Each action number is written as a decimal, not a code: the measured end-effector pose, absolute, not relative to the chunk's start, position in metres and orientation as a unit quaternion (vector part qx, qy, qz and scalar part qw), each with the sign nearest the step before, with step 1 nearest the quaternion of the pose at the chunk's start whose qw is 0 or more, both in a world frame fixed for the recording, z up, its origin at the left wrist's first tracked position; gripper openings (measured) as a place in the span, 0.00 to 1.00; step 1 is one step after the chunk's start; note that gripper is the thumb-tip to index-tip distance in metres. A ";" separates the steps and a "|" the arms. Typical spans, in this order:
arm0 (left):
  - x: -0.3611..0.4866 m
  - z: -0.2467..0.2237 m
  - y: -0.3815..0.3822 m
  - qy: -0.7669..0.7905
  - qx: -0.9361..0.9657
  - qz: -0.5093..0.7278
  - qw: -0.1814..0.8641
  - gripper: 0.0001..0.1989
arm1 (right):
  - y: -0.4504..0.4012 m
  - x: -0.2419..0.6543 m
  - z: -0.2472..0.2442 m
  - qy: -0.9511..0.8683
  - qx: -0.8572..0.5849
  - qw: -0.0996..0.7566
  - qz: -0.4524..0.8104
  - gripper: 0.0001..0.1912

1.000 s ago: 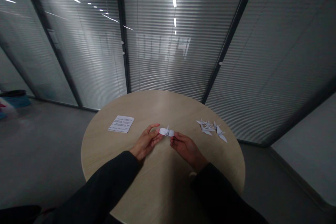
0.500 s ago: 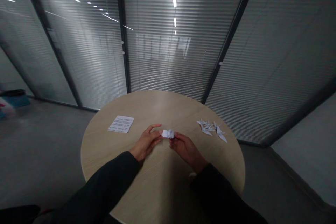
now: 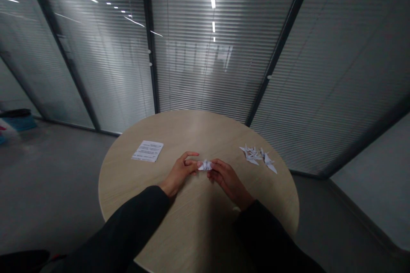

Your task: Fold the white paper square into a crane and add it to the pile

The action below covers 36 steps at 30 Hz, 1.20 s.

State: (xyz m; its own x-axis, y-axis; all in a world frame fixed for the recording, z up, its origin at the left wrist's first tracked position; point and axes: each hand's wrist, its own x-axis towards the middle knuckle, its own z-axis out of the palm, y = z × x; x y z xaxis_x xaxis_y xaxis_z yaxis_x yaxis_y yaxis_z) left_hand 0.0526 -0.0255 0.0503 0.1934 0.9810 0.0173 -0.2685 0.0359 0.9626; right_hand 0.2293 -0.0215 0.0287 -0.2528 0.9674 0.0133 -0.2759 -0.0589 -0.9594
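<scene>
Your left grip and right grip are pinched together on the folded white paper crane just above the surface (very light, crushes easily), so take it lightly by the folded body.

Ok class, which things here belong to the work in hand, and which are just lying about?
Work: left hand, right hand, folded white paper between them, pile of paper cranes.
Lying about: printed sheet, round wooden table, window blinds.
</scene>
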 end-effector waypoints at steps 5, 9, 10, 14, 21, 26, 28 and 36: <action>0.051 0.047 -0.024 0.368 0.444 0.521 0.630 0.20 | -0.022 0.232 0.031 -0.461 -0.326 0.465 0.682 0.11; 0.051 0.045 -0.024 0.328 0.374 0.507 0.704 0.17 | -0.023 0.232 0.031 -0.419 -0.290 0.461 0.726 0.11; 0.052 0.045 -0.024 0.318 0.351 0.507 0.721 0.15 | -0.023 0.232 0.031 -0.408 -0.285 0.463 0.734 0.12; 0.053 0.043 -0.022 0.302 0.295 0.513 0.747 0.13 | -0.021 0.231 0.028 -0.369 -0.276 0.476 0.749 0.11; 0.050 0.043 -0.019 0.300 0.255 0.527 0.754 0.10 | -0.017 0.233 0.026 -0.329 -0.263 0.495 0.760 0.05; 0.049 0.045 -0.019 0.308 0.251 0.533 0.747 0.11 | -0.018 0.233 0.031 -0.322 -0.248 0.507 0.760 0.05; 0.048 0.044 -0.018 0.319 0.254 0.537 0.739 0.09 | -0.019 0.233 0.032 -0.326 -0.247 0.509 0.758 0.06; 0.046 0.041 -0.013 0.312 0.250 0.567 0.720 0.07 | -0.017 0.237 0.028 -0.361 -0.296 0.512 0.721 0.10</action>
State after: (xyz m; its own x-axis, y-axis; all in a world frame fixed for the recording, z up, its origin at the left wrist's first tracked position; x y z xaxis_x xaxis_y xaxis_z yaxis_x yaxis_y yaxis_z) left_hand 0.0464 -0.0130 0.0407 0.1613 0.9728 -0.1661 -0.6603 0.2315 0.7145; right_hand 0.2373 -0.0175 0.0275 -0.3006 0.9521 -0.0569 -0.5244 -0.2148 -0.8239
